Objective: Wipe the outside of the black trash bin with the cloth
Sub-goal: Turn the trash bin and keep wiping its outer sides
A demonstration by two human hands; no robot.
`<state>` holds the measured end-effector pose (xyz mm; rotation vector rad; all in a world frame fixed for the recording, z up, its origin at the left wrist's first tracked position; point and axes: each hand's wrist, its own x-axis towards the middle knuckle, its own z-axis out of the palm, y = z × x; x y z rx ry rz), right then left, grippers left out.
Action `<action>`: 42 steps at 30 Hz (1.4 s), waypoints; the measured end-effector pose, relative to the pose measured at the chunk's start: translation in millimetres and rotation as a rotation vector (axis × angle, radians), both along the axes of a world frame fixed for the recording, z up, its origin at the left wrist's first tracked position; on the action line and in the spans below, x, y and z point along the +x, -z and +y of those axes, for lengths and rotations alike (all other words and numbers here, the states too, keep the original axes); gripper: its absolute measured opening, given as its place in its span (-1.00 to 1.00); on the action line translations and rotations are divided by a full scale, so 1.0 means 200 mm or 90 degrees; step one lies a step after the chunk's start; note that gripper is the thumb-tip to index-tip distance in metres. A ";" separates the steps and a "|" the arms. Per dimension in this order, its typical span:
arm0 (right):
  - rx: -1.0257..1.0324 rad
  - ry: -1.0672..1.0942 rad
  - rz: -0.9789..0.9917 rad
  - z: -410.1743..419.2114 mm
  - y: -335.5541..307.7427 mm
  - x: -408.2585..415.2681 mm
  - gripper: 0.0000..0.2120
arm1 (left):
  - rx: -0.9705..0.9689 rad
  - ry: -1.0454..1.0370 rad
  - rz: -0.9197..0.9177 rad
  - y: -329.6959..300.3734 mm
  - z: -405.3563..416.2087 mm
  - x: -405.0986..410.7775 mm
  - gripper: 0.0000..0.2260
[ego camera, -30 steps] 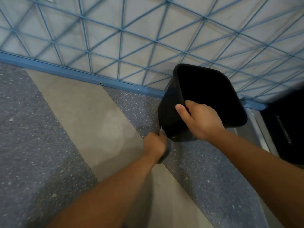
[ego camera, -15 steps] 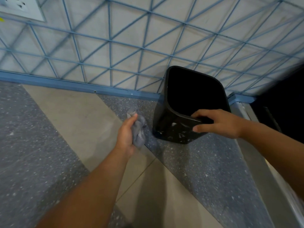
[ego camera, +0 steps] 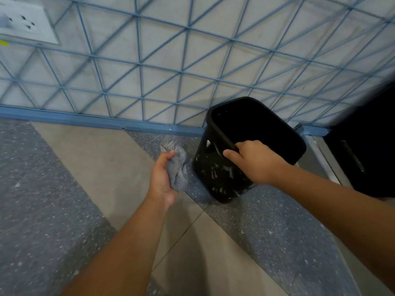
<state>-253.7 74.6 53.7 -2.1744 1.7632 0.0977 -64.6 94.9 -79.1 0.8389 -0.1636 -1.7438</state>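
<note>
Two hands: right hand (ego camera: pixel 257 162) fingers grip the bin (ego camera: pixel 218 174) rim, left hand (ego camera: pixel 162 178) fingers clutch the cloth (ego camera: pixel 177 167)

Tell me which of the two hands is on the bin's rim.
The right hand: it grips the near rim of the black trash bin, thumb on the outer wall. The left hand holds only the grey cloth, beside the bin.

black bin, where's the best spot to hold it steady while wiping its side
Grip the near rim of the black bin from above, as the right hand does. The open top gives an edge to hook, leaving the smeared side clear for the cloth in the left hand.
</note>
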 end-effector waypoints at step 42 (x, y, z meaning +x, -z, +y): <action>-0.059 -0.141 0.099 0.06 0.08 0.11 -0.75 | -0.115 -0.112 -0.382 0.00 -0.25 -0.44 -0.33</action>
